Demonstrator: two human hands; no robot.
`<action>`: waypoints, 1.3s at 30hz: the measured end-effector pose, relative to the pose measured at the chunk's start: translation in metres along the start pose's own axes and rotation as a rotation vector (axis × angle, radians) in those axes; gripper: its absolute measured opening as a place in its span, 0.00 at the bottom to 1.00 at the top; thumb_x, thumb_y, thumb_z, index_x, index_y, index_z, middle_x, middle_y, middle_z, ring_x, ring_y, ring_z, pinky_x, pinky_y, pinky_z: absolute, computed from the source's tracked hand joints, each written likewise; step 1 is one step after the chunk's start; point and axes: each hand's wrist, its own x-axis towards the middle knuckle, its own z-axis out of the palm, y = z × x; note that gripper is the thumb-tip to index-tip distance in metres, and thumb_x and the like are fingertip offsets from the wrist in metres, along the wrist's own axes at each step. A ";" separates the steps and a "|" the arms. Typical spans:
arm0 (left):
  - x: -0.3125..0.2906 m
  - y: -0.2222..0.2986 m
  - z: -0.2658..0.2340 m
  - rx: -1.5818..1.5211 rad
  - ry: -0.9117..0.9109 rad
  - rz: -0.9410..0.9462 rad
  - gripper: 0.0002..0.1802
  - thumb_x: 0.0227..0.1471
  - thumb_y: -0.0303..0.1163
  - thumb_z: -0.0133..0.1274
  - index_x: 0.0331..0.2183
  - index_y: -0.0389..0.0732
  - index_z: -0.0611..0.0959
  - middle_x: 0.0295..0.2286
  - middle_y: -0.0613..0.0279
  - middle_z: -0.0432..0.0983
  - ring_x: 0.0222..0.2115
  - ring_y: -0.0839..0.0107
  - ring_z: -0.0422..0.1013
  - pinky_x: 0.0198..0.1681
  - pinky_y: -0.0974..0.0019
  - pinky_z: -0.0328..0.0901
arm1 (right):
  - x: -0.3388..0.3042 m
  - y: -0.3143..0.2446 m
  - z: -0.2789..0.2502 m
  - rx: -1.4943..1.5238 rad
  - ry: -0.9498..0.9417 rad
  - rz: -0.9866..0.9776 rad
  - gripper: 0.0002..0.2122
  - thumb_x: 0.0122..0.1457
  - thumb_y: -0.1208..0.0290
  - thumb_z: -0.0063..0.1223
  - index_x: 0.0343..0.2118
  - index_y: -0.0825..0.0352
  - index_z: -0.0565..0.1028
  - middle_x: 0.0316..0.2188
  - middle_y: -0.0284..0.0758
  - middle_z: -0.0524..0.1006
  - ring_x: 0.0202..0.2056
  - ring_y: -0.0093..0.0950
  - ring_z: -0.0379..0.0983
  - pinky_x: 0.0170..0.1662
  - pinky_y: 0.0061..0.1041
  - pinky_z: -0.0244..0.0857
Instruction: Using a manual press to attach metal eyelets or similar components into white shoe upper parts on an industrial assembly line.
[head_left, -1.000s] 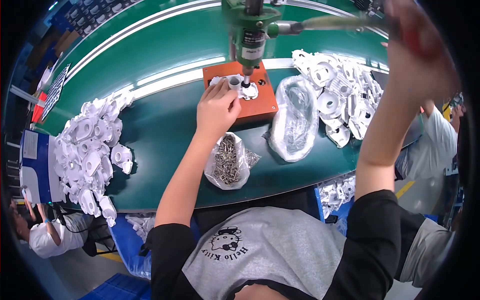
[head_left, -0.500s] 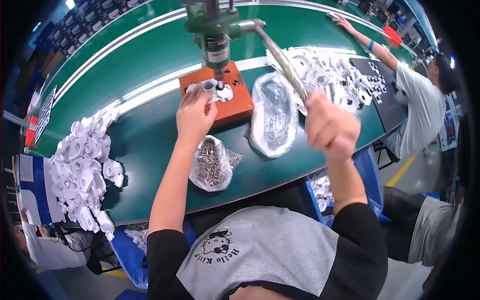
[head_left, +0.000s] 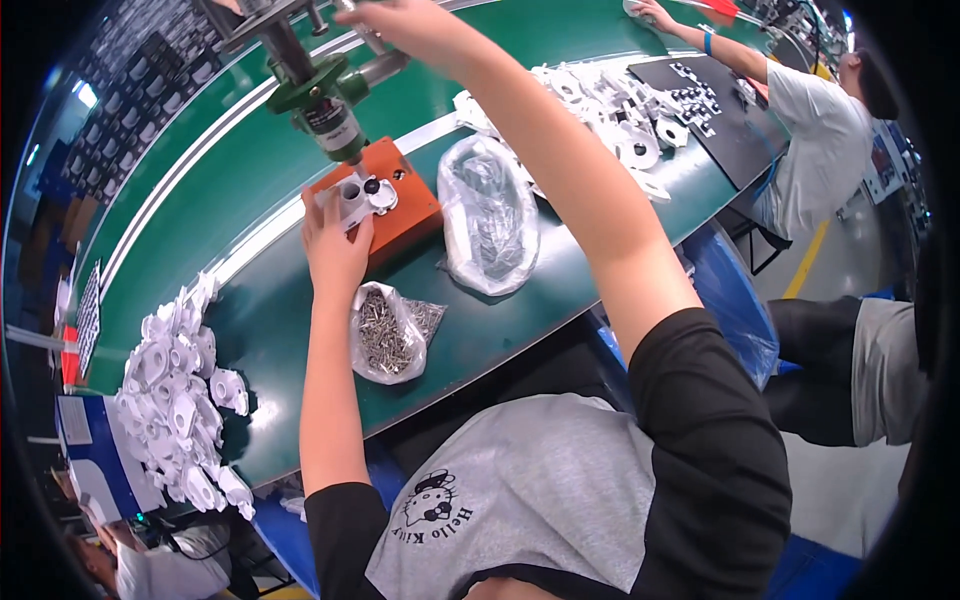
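Note:
My left hand (head_left: pixel 335 245) pinches a white plastic part (head_left: pixel 352 208) that rests on an orange block (head_left: pixel 405 215). A round black piece (head_left: pixel 372 186) shows on the part, just under the tip of a green hand press (head_left: pixel 325 115). Stretched far forward, my right hand (head_left: pixel 415 28) is closed at the press's lever (head_left: pixel 368 40), most of which it hides. Close to my left wrist lies an open plastic bag of small metal screws or pins (head_left: pixel 388 335).
A plastic-lined oval container (head_left: pixel 488 215) stands right of the block. White parts are heaped at left (head_left: pixel 175 390) and far right (head_left: pixel 600 105). A black board (head_left: pixel 735 135) holds small pieces near a co-worker (head_left: pixel 820 130). A blue-and-white box (head_left: pixel 100 450) is at the left edge.
My right hand has swung from the near right up and away to the far side, taking the lever with it. The view has shifted. My left hand still holds the white part on the block.

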 end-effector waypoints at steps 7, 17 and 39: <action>-0.001 0.007 -0.007 -0.207 0.109 0.075 0.26 0.45 0.30 0.57 0.49 0.43 0.73 0.59 0.41 0.47 0.55 0.44 0.57 0.54 0.54 0.60 | -0.184 0.039 -0.104 -0.725 0.599 -0.213 0.16 0.53 0.69 0.53 0.45 0.68 0.73 0.44 0.39 0.74 0.47 0.30 0.69 0.50 0.27 0.61; 0.004 -0.006 -0.035 -0.875 0.185 -0.472 0.18 0.51 0.26 0.51 0.45 0.32 0.72 0.36 0.53 0.71 0.35 0.65 0.72 0.34 0.65 0.70 | -0.341 0.130 -0.158 -1.229 0.769 0.090 0.23 0.49 0.75 0.55 0.51 0.63 0.70 0.55 0.47 0.62 0.56 0.44 0.58 0.58 0.36 0.51; -0.058 -0.121 -0.115 0.066 0.230 -0.343 0.18 0.50 0.30 0.51 0.45 0.38 0.75 0.42 0.50 0.75 0.44 0.58 0.71 0.48 0.61 0.63 | -0.343 0.141 -0.166 -1.058 0.810 0.171 0.15 0.55 0.63 0.58 0.29 0.72 0.70 0.46 0.44 0.65 0.45 0.38 0.65 0.48 0.32 0.59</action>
